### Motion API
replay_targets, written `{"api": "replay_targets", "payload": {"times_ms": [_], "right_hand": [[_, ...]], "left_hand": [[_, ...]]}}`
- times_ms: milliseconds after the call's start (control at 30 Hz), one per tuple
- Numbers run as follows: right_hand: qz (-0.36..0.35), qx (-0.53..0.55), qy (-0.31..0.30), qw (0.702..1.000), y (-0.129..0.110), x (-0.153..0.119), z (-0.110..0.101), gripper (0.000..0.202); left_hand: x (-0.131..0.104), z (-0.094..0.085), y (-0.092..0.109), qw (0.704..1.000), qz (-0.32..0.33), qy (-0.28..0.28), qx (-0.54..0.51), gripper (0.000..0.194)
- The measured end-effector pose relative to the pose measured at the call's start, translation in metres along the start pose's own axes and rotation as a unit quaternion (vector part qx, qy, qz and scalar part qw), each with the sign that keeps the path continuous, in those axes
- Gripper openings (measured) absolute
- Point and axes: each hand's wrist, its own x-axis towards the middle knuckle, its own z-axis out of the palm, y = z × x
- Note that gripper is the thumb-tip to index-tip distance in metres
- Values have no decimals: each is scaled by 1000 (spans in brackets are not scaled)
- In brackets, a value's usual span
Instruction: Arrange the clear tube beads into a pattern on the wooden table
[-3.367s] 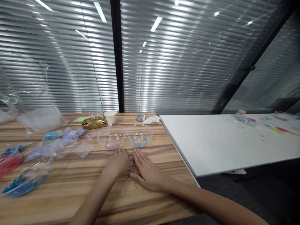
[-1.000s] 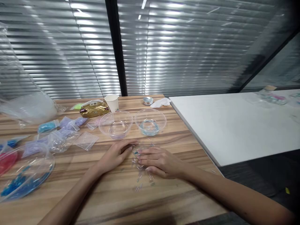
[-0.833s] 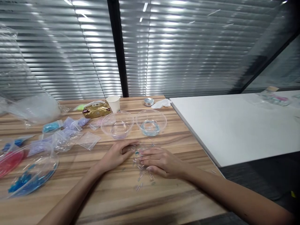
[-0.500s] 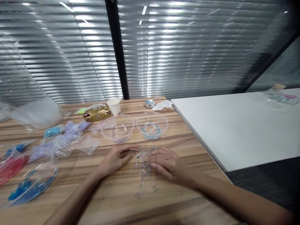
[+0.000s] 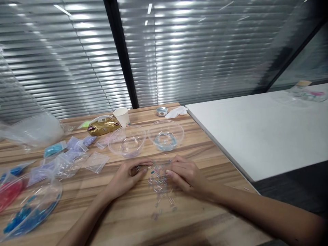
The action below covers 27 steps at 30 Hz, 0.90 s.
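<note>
Your left hand (image 5: pixel 124 178) curves left of scattered shiny pieces (image 5: pixel 160 186), thumb and fingers apart; your right hand (image 5: pixel 186 174), at right, has fingers bunched, hold unclear.

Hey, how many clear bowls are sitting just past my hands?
2. The left bowl stands in front of the paper cup; the right bowl is beside the left one, bluish at its bottom. None seems hidden there.

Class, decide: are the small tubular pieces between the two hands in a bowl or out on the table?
Out. The tubular pieces lie loose on the wooden table, nearer the camera than both plastic bowls.
</note>
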Motion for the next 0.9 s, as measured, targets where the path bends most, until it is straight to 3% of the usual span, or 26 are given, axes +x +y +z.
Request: {"api": "replay_targets", "payload": {"times_ms": [300,500,900], "right_hand": [[22,-49,-17,998,14,1,-5,24],[-13,-52,-47,997,12,0,-4,28],[-44,-47,-39,997,13,-1,-3,29]], "left_hand": [[-1,7,3,998,55,-25,32,29],[-2,12,2,994,95,-23,52,30],[0,3,0,996,81,9,33,29]]}}
